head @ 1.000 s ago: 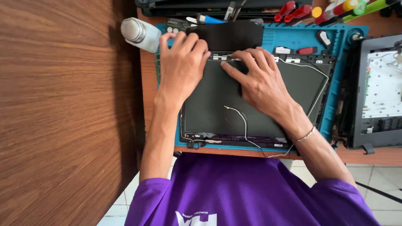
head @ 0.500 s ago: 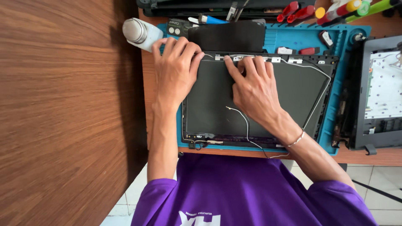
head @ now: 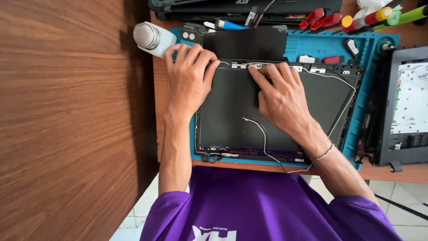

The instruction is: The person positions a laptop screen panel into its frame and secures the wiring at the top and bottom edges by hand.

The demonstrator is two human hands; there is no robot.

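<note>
A dark laptop lid panel point(head: 232, 120) lies on a blue work mat point(head: 352, 134), with thin white cables point(head: 261, 131) running over it and along its far edge. My left hand point(head: 189, 78) rests flat on the panel's far left corner, fingers spread. My right hand point(head: 278, 96) lies on the panel's upper middle, its fingertips pressing on the cable and small parts at the far edge. A black rectangular sheet point(head: 245, 43) lies just beyond the fingers. Neither hand holds anything.
A white bottle with a silver cap point(head: 151, 38) lies at the far left by my left hand. Red-handled tools point(head: 321, 18) and coloured pens point(head: 379, 15) sit at the back. An opened laptop base point(head: 405, 107) stands at the right. A wooden surface point(head: 67, 116) fills the left.
My right hand has slid from the panel's middle up to its far edge. My left hand has stayed at the far left corner.
</note>
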